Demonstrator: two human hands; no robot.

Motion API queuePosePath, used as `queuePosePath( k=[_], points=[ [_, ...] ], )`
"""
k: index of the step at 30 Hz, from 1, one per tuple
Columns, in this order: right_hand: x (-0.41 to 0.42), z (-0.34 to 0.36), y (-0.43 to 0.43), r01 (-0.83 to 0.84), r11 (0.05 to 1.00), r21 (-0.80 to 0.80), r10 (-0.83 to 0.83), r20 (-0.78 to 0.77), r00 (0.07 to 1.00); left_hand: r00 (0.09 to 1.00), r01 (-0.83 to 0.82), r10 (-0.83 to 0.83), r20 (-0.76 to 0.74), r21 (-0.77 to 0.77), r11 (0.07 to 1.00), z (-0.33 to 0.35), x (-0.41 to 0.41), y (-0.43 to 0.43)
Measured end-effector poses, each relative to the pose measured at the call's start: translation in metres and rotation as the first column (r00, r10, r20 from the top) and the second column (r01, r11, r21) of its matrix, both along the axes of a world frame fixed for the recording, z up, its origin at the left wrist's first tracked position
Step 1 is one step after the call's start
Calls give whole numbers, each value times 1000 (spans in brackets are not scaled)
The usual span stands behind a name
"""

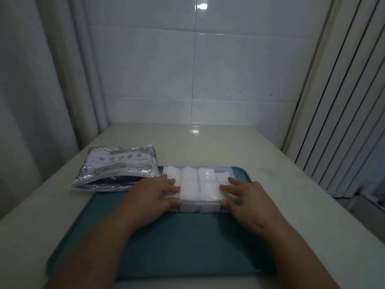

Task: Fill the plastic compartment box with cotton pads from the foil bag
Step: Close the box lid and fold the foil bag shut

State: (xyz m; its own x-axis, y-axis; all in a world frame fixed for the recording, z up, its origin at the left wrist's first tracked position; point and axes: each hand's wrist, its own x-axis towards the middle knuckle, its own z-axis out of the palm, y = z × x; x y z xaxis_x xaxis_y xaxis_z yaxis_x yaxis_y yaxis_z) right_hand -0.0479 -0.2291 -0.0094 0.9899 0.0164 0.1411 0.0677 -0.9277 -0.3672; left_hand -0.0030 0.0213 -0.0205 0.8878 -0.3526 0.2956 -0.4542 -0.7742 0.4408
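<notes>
Your left hand (155,193) and right hand (248,198), grip spread flat, press the plastic compartment box (226,170), seemingly full of cotton pads (190,189).

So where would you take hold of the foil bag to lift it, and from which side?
Probably the near open lip of the foil bag, pinched from the near side: it lies flat, mouth gaping toward the person, so lifting there keeps the mouth uppermost.
</notes>
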Motion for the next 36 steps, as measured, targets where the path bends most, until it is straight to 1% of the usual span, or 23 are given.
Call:
queuePosePath(
  k=[6,9,11,13,14,16,18,20,23,25,28,30,32,36],
  points=[
    [2,-4,-3,8,997,83,-11,33,999,1000,-14,14,-23,-21,1000,0,-1,0],
    [0,-6,-3,19,993,116,-29,83,996,996,-54,42,-74,-168,984,2,-3,-1],
    [0,-7,-2,32,984,176,-57,143,988,995,-78,61,-78,-244,967,5,-4,-3],
    [0,-7,-1,33,979,202,-75,207,975,987,-158,155,-35,-276,948,8,-4,-2],
    [0,-7,-1,21,982,187,-63,225,972,974,-226,225,-35,-278,934,10,-3,-1],
    [-1,-5,1,-28,993,113,3,217,976,936,-351,339,-92,-259,900,9,-2,0],
    [1,-5,3,-75,995,67,62,183,981,920,-390,367,-136,-229,892,7,-2,-2],
    [3,-5,3,-55,996,63,43,177,983,925,-377,351,-144,-233,896,6,-4,-6],
    [5,-3,0,56,998,35,-62,203,977,950,-294,252,-184,-259,920,6,-7,-12],
    [6,-2,-2,116,993,35,-121,208,971,962,-215,169,-213,-218,952,6,-9,-19],
    [7,-2,-4,179,983,47,-185,168,968,963,-101,56,-264,-164,981,3,-11,-24],
    [8,-2,-4,215,976,38,-218,153,964,956,-49,13,-294,-116,992,0,-11,-25],
    [8,-1,-2,248,968,32,-250,130,959,949,-11,-21,-313,-98,995,-4,-11,-27],
    [5,3,3,277,961,24,-278,93,956,961,-2,-33,-275,-126,992,-4,-12,-28]
  ],
)
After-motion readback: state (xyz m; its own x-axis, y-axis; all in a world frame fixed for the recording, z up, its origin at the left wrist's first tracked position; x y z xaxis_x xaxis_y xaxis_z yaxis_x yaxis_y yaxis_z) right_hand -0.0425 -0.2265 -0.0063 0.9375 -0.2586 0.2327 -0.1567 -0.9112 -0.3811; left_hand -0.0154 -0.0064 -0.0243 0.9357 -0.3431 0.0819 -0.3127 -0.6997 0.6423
